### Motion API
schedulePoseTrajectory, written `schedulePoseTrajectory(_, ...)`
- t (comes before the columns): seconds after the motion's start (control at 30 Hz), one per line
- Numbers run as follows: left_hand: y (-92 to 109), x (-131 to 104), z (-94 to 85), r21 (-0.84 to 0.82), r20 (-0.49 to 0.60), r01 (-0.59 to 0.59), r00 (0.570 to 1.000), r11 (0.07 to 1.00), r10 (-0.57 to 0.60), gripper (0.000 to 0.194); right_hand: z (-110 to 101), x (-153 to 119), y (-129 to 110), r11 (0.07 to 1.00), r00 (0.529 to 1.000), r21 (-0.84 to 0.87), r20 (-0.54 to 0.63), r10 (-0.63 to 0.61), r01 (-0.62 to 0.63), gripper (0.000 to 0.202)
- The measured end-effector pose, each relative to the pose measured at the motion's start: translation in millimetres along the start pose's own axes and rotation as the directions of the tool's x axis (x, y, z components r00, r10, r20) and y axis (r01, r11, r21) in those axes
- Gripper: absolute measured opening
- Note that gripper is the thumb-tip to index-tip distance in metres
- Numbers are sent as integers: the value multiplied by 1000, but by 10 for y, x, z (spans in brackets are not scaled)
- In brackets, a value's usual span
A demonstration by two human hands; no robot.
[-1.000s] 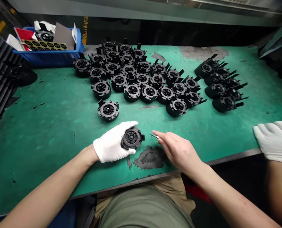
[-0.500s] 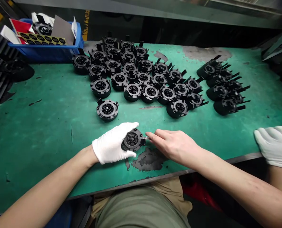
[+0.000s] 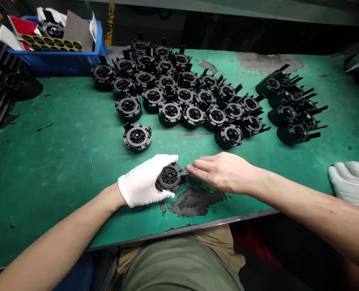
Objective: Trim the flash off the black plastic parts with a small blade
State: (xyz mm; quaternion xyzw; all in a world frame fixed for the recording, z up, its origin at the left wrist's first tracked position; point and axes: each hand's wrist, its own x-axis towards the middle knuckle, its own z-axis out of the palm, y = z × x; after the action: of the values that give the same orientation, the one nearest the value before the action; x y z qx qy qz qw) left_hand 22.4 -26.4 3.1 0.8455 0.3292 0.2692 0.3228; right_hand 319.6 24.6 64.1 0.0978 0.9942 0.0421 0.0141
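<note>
A: Where is the disc (image 3: 170,178)?
B: Low centre of the frame, on the green table (image 3: 61,161), wrapped in the gloved left hand (image 3: 143,182).
A: And the right hand (image 3: 223,173)?
B: Bare, fingers pinched shut on a thin metal tool (image 3: 183,174) whose tip touches the disc's face.
A: Any containers?
B: A blue bin (image 3: 58,60) at upper left, holding a dotted sticker sheet (image 3: 50,43), cards, and one black part.
A: The rest?
B: Discs in rows (image 3: 179,93) at upper centre, one loose disc (image 3: 137,137) nearer, and another person's gloved hand (image 3: 351,182) at the right edge.
</note>
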Motion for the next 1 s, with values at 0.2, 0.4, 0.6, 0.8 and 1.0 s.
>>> schedulePoseTrajectory(0.2,25,13,-15,-33,7,24,1000,999,-24,101,2,0,54,998,998,-19,-22,-55,55,32)
schedulePoseTrajectory(0.4,20,15,-23,-35,22,30,999,999,-29,99,-46,64,118,991,991,-35,-30,-130,129,34)
schedulePoseTrajectory(0.6,-1,12,-23,-53,45,26,999,998,-24,100,-12,47,167,986,986,-30,-38,-164,163,32)
schedulePoseTrajectory(0.8,-11,16,-28,-72,55,24,998,997,-20,99,7,72,176,981,980,-29,-36,-194,193,30)
schedulePoseTrajectory(1.0,-24,14,-10,-62,21,0,1000,998,2,99,7,90,254,982,981,48,-77,-180,184,28)
